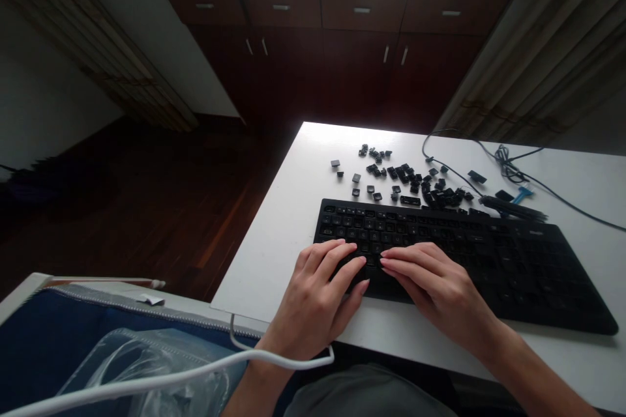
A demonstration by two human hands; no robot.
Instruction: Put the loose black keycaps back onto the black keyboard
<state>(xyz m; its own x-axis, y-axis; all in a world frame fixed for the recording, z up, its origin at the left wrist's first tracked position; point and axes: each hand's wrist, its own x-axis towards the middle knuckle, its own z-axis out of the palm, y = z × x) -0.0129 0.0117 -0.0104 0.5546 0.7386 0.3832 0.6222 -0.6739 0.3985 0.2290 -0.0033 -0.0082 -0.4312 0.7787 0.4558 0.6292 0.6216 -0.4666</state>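
A black keyboard (533, 273) lies at a slant on the white table, with bare key slots over much of its right side. My left hand (317, 293) rests over its left part, fingers stretched out and apart, fingertips on the keys. Close beside it, my right hand (440, 283) has its fingers pressed together, their tips low at one key position. Whatever is between those tips, if anything, is too small to make out. Behind the keyboard lie several loose black keycaps (402, 173), some heaped, some scattered singly.
A dark brush (513, 208) and a blue tool (523, 193) lie behind the keyboard. A black cable (506, 159) is coiled at the back right of the white table (264, 241). At lower left, a white cord (161, 381) crosses a clear plastic bag (147, 352).
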